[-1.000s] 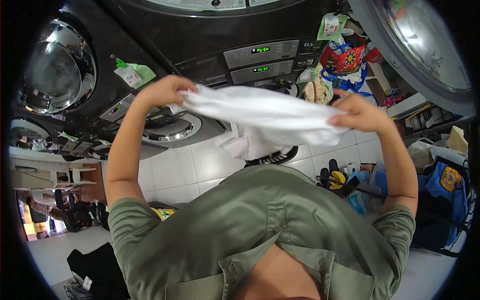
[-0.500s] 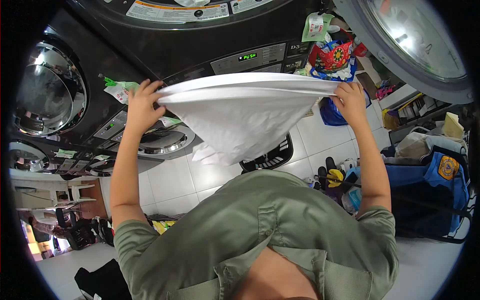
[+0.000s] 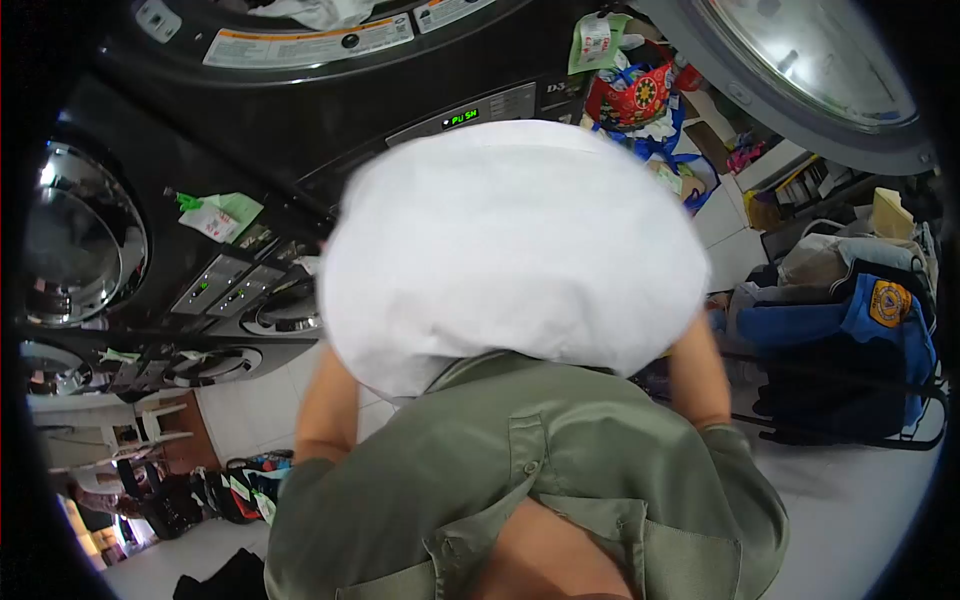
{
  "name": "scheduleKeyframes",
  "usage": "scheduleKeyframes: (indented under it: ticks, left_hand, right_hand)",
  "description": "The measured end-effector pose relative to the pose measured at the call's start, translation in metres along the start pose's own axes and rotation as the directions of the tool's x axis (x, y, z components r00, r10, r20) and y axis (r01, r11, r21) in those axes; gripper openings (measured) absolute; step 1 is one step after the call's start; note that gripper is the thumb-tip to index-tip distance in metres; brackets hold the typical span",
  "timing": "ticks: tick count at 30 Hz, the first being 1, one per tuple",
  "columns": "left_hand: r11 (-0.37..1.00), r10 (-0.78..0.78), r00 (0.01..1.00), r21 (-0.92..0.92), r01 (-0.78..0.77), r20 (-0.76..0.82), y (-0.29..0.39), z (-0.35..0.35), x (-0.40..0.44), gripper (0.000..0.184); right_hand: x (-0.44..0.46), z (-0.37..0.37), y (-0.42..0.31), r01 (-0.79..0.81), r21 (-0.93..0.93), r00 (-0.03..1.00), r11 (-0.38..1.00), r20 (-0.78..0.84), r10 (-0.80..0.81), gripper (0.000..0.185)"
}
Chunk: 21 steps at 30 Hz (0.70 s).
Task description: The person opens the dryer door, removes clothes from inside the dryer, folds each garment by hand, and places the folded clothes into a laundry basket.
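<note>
A large white cloth [image 3: 520, 240] billows in the air in front of my chest, its edges smeared by motion. My left forearm [image 3: 328, 405] reaches up behind its left side, and my right forearm [image 3: 698, 375] behind its right side. Both hands are hidden by the fabric, fingers included. The cloth stays spread wide and aloft between the two arms, held at its sides. Behind its upper edge is a black dryer with a lit display [image 3: 461, 118]. More white fabric [image 3: 318, 10] lies in the drum opening at the top.
A round machine door [image 3: 800, 80] hangs open at upper right. Below it are a red patterned bag [image 3: 640, 95] and a trolley with blue and dark clothes [image 3: 850, 330]. More machines [image 3: 85, 235] line the left. Bags [image 3: 235, 490] sit on the floor at lower left.
Both arms have drawn down and inward, toward my body. The white cloth has gone from hanging below a taut edge to ballooning out, now covering both hands and the dark basket.
</note>
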<state>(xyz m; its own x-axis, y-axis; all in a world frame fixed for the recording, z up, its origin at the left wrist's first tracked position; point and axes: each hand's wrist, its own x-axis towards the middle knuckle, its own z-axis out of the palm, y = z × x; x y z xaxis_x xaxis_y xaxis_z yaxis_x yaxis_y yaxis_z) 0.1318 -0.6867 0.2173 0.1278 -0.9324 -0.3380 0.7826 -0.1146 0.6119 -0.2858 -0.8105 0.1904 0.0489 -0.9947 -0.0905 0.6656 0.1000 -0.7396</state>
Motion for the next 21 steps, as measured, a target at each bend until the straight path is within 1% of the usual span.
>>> scheduleKeyframes:
  ticks: [1,2,3,4,5,6,7,8,9,10,11,12,13,14,15,17,18,19,20,21]
  left_hand:
    - [0.983,-0.152,0.988,-0.102,0.15,-0.006,-0.049,-0.035,-0.01,0.051]
    - [0.943,-0.266,0.964,-0.201,0.265,0.021,-0.093,-0.069,-0.027,0.054]
    - [0.89,-0.349,0.935,-0.289,0.352,0.066,-0.12,-0.096,-0.041,0.058]
    - [0.852,-0.407,0.909,-0.322,0.413,0.09,-0.133,-0.115,-0.052,0.062]
    - [0.843,-0.425,0.902,-0.328,0.426,0.076,-0.135,-0.121,-0.056,0.062]
    - [0.867,-0.483,0.875,-0.125,0.482,0.02,-0.134,-0.134,-0.055,0.057]
    - [0.851,-0.517,0.855,0.083,0.518,-0.038,-0.13,-0.151,-0.046,0.053]
    - [0.792,-0.535,0.839,0.286,0.54,-0.103,-0.123,-0.165,-0.036,0.049]
    - [0.689,-0.541,0.823,0.47,0.552,-0.174,-0.116,-0.176,-0.03,0.045]
    - [0.773,-0.45,0.878,0.422,0.474,-0.163,-0.096,-0.172,-0.021,0.042]
    - [0.844,-0.352,0.923,0.373,0.384,-0.154,-0.072,-0.152,-0.008,0.04]
    - [0.927,-0.215,0.971,0.293,0.236,-0.103,-0.056,-0.13,0.002,0.037]
    - [0.976,-0.068,0.995,0.202,0.082,-0.072,-0.046,-0.113,0.01,0.035]
    - [0.907,0.002,0.995,0.419,0.038,-0.095,-0.044,-0.102,0.021,0.035]
    - [0.788,0.072,0.992,0.615,0.009,-0.106,-0.041,-0.094,0.03,0.035]
    - [0.659,0.033,0.971,0.735,0.158,-0.238,-0.012,-0.073,0.035,0.038]
    - [0.673,0.067,0.984,0.736,0.078,-0.165,-0.007,-0.084,0.038,0.038]
    - [0.682,0.098,0.991,0.732,0.0,-0.092,-0.002,-0.077,0.033,0.039]
    - [0.596,0.159,0.98,0.803,0.004,-0.122,0.0,-0.071,0.022,0.036]
    - [0.597,0.161,0.979,0.802,0.006,-0.127,0.003,-0.063,0.009,0.036]
  right_hand:
    - [-0.011,-0.034,0.036,-0.124,0.094,0.99,0.988,-0.056,0.129,0.055]
    - [-0.038,-0.07,0.07,-0.254,0.174,0.961,0.952,-0.07,0.269,0.06]
    - [-0.069,-0.076,0.081,-0.435,0.148,0.887,0.888,-0.097,0.451,0.06]
    - [-0.095,-0.081,0.085,-0.613,0.132,0.767,0.779,-0.138,0.627,0.06]
    - [-0.109,-0.097,0.077,-0.761,0.351,0.617,0.546,0.131,0.776,0.06]
    - [-0.116,-0.116,0.077,-0.758,0.176,0.639,0.628,0.01,0.769,0.058]
    - [-0.115,-0.127,0.081,-0.739,-0.022,0.672,0.673,-0.092,0.735,0.056]
    - [-0.1,-0.109,0.067,-0.768,-0.425,0.618,0.48,-0.291,0.731,0.05]
    - [-0.08,-0.103,0.059,-0.716,-0.521,0.661,0.464,-0.294,0.69,0.045]
    - [-0.061,-0.097,0.051,-0.66,-0.612,0.702,0.436,-0.297,0.647,0.039]
    - [-0.045,-0.106,0.049,-0.577,-0.438,0.8,0.689,-0.132,0.586,0.033]
    - [-0.033,-0.087,0.039,-0.503,-0.356,0.862,0.788,-0.135,0.489,0.03]
    - [-0.025,-0.061,0.027,-0.419,-0.271,0.908,0.867,-0.151,0.392,0.027]
    - [-0.019,-0.043,0.024,-0.391,-0.407,0.919,0.825,-0.129,0.372,0.026]
    - [-0.014,-0.033,0.026,-0.355,-0.534,0.928,0.767,-0.101,0.359,0.024]
    - [0.009,-0.056,0.013,-0.377,-0.716,0.912,0.588,-0.176,0.371,0.024]
    - [0.014,-0.064,0.004,-0.322,-0.659,0.928,0.68,-0.079,0.363,0.023]
    - [0.012,-0.063,-0.003,-0.328,-0.661,0.924,0.675,-0.075,0.375,0.023]
    - [0.006,-0.062,-0.011,-0.233,-0.786,0.947,0.573,-0.05,0.317,0.023]
    - [0.0,-0.059,-0.019,-0.132,-0.884,0.966,0.449,-0.012,0.259,0.024]
